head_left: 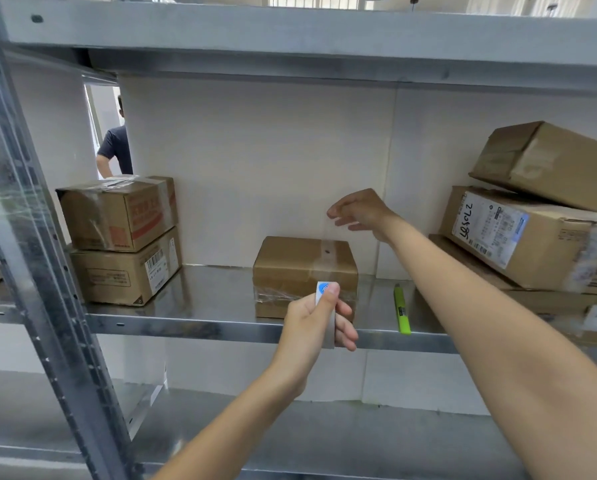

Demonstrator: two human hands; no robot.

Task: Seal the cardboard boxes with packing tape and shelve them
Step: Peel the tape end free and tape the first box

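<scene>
A small taped cardboard box point(300, 268) sits in the middle of the metal shelf point(193, 327). My left hand point(316, 323) hovers in front of the box and grips a flat white strip with a round blue sticker at its top point(324, 296), thumb pressed on the sticker. My right hand point(359, 211) hangs in the air above and behind the box, fingers loosely curled, holding nothing and touching nothing.
Two boxes point(123, 237) are stacked at the shelf's left; several larger boxes point(532, 233) pile up at the right. A green utility knife point(401, 308) lies right of the small box. A person point(115, 147) stands beyond the rack. A lower shelf point(290, 438) runs below.
</scene>
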